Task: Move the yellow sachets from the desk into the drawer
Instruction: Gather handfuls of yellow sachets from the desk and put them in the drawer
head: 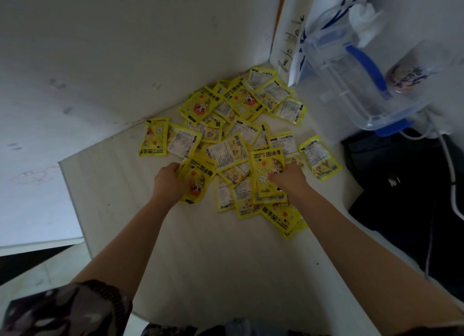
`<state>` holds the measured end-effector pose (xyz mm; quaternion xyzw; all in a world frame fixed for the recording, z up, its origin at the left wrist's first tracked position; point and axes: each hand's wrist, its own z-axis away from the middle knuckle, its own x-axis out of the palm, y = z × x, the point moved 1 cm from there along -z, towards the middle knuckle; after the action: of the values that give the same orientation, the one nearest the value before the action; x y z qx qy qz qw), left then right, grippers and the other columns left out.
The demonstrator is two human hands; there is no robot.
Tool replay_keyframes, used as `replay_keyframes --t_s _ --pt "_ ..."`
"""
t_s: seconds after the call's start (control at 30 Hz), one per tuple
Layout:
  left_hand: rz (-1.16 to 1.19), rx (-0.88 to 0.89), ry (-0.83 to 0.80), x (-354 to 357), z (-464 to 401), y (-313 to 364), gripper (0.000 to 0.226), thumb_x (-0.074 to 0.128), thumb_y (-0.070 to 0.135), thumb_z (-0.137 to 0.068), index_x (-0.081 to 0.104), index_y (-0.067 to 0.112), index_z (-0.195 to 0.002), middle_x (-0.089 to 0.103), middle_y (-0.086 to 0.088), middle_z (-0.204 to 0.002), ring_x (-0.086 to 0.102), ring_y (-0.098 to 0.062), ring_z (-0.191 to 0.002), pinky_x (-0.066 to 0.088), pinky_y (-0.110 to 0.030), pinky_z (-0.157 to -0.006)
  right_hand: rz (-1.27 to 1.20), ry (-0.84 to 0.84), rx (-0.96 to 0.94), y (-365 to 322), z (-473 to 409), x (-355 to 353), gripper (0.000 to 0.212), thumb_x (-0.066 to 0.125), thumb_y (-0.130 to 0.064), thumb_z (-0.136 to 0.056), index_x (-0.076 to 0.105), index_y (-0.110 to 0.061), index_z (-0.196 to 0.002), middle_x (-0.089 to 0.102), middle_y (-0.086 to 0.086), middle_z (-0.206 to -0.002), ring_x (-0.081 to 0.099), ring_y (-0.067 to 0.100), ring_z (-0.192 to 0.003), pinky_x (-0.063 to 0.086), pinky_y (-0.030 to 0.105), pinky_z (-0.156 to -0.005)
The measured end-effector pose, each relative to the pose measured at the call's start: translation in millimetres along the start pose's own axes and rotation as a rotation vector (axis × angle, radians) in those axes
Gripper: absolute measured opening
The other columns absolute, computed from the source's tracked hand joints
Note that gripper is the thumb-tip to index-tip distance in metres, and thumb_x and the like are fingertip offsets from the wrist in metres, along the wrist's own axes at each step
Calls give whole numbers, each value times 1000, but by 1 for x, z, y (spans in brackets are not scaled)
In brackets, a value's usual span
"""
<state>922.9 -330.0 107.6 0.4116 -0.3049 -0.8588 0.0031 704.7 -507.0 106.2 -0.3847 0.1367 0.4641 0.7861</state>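
yellow sachets (233, 144) lie heaped on the desk (200, 260), left hand (170, 182) and right hand (288, 177) each gripping one, so slick overlapping packets may slide off unnoticed; drawer unseen.

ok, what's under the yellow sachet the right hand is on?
The right hand grips a face-up yellow foil sachet lying on the pile. Other yellow sachets stick out beneath it, mostly label side up. The white desk directly under it is covered.

Glossy yellow sachets (227, 144) (crinkly foil-like film) lie on a matt pale desk (200, 260) beside a clear plastic container (351, 84).
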Motion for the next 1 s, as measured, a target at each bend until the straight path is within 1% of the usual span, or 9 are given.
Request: replay_keyframes --t_s 0.1,0.17,0.27,0.4,0.53,0.67,0.77,0.9,1.0 --pt "45 -38 8 -1 4 0 30 76 24 -75 63 13 -99 66 -8 -90 62 -30 -88 56 -45 -77 -121 -13 -10 3 3 0 24 70 -21 -84 52 -7 -90 49 5 -75 54 27 -84 41 35 -69" --pt "78 -61 3 -1 7 -1 28 77 24 -74 63 14 -96 66 -6 -88 63 -29 -86 57 -45 -76 -244 -34 13 6 6 0 23 71 -18 -84 59 -5 -97 59 9 -87 56 27 -86 45 37 -72" --pt "124 -75 9 2 13 -5 28 77 24 -72 63 17 -96 66 -4 -86 64 -27 -83 57 -42 -73 -380 -47 66 11 11 2 40 74 -17 -81 63 -2 -117 65 14 -110 62 30 -98 51 41 -80" --pt "223 -98 41 6 25 -10 25 76 22 -74 64 17 -96 64 -2 -81 61 -19 -73 51 -30 -59 -463 -83 49 13 16 1 33 72 -12 -83 65 -5 -115 65 10 -105 61 26 -96 48 40 -80" --pt "368 -146 61 9 34 -16 25 78 19 -72 63 17 -92 67 -2 -84 66 -24 -79 58 -41 -67 -505 -68 52 12 19 3 32 75 -10 -80 67 -7 -110 67 8 -102 63 26 -94 52 43 -87" --pt "477 -168 20 13 46 -20 27 79 15 -74 62 15 -95 68 -3 -87 68 -24 -78 54 -31 -59 -544 -75 72 18 22 5 28 78 -11 -75 70 -11 -101 71 13 -103 67 33 -96 54 56 -85" --pt "525 -192 27 15 56 -26 29 80 16 -73 62 14 -96 69 -5 -89 69 -24 -79 56 -33 -62 -567 -82 63 24 30 3 20 76 -9 -76 68 -13 -94 70 14 -103 68 33 -95 54 54 -87" --pt "579 -203 35 19 74 -30 29 79 14 -74 62 15 -97 68 -4 -88 67 -20 -74 53 -30 -57 -593 -69 51 42 43 0 15 73 -9 -79 64 -11 -91 68 15 -101 67 34 -95 55 53 -86" --pt "629 -208 53 25 89 -34 29 80 14 -73 63 15 -97 69 -6 -91 68 -23 -78 58 -37 -66 -607 -54 52 59 53 -2 20 74 -7 -77 64 -10 -93 68 15 -101 67 34 -96 54 52 -88"
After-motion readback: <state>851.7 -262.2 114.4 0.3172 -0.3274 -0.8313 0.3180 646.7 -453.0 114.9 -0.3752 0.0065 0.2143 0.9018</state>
